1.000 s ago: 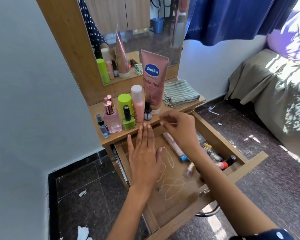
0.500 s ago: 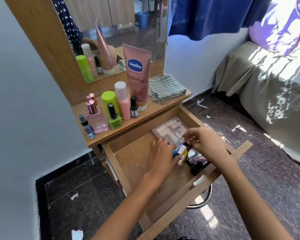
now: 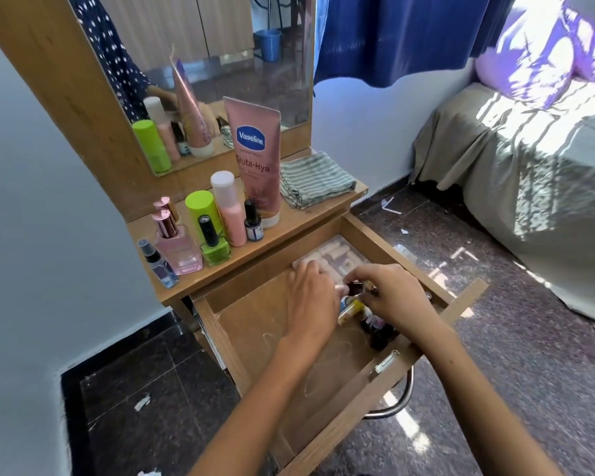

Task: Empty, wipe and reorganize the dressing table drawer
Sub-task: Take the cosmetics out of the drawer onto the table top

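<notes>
**Readable text: one tube only**

I read "Vaseline" in white on a blue oval badge on the tall pink tube (image 3: 255, 159) standing on the dressing table top (image 3: 289, 223). Below it, "Gluta-Hya" runs across the same tube. Labels on the small bottles beside it are too small for me to read.

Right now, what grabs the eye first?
The tall pink Vaseline tube standing on the dresser top before the mirror. Below it, both hands, left and right, work in the open drawer over small cosmetics clustered at its right side.
</notes>
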`<control>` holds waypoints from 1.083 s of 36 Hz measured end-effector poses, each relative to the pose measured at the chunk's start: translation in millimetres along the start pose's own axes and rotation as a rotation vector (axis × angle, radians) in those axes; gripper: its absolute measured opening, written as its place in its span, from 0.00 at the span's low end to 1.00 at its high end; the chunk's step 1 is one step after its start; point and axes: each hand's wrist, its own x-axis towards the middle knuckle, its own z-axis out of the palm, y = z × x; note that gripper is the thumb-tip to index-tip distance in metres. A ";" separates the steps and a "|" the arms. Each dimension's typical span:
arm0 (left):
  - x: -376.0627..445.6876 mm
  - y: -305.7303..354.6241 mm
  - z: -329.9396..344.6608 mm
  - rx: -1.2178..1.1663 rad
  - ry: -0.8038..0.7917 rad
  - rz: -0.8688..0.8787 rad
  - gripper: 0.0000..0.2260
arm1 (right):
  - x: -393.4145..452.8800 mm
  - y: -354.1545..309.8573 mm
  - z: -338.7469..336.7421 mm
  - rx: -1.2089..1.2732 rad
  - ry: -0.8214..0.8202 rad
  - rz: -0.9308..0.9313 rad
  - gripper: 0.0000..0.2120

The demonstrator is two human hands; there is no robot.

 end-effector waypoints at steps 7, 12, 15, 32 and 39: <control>-10.2 -20.3 -40.6 -0.053 0.146 -0.031 0.11 | 7.9 -29.2 3.8 0.187 0.038 -0.157 0.11; -17.7 -31.9 -52.1 -0.138 0.298 -0.025 0.16 | 26.3 -54.4 0.0 0.376 0.166 -0.147 0.07; -23.4 -36.0 -51.1 0.056 0.335 -0.006 0.20 | 41.5 -67.9 -4.2 0.551 0.252 -0.101 0.09; -29.3 -56.3 -20.7 0.375 0.162 -0.040 0.32 | 83.2 -108.3 21.6 0.775 0.436 -0.016 0.14; -29.6 -58.3 -17.4 0.386 0.172 -0.042 0.32 | 82.2 -101.0 24.8 0.886 0.352 -0.023 0.15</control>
